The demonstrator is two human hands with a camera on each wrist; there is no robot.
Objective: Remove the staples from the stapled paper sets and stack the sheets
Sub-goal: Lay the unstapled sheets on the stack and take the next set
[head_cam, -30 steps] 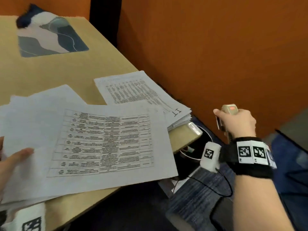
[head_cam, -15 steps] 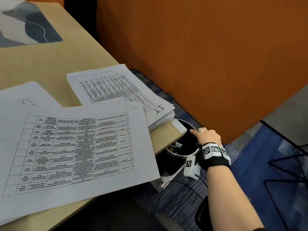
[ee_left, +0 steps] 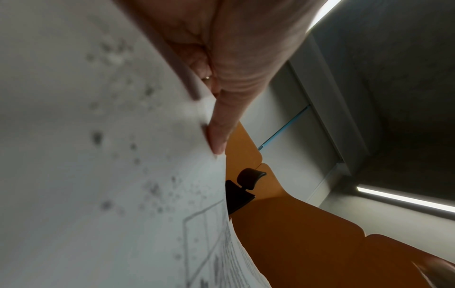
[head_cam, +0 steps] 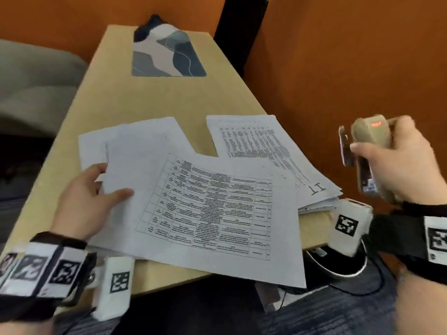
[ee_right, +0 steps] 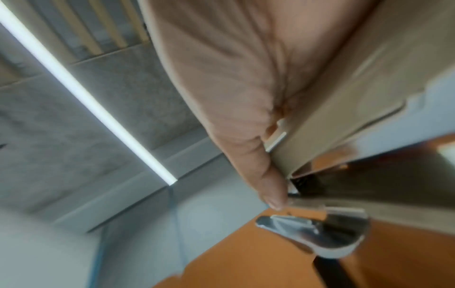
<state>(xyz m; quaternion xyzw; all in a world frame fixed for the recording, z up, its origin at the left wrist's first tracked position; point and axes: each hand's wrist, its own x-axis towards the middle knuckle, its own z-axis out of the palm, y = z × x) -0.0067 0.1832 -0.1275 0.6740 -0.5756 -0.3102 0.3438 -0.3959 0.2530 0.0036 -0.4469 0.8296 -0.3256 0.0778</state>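
The biggest risk sits with the table (head_cam: 169, 102) and what overhangs it: the top printed sheet (head_cam: 217, 209) juts past the near edge, and a careless tug could send it sliding to the floor or toward the bin (head_cam: 338, 269) below the corner. The thick pile of papers (head_cam: 271, 151) at the right edge also hangs slightly over and could fan out if knocked by an arm crossing above it. Next, the loose sheets under the printed one lie askew, so stacking them without squaring them first would likely leave a ragged heap. The left hand (head_cam: 89, 197) pinches the left edge of the printed sheet, thumb on top and fingers beneath, and the wrist view shows the paper curving up against the thumb; too hard a pull might crease it. The right hand (head_cam: 396, 163) is clamped round a beige stapler (head_cam: 370, 134), raised clear of the table and well to the right of the papers, its metal tip (ee_right: 307, 231) pointing away from them. Whether any staple remains in the sheets cannot be told.
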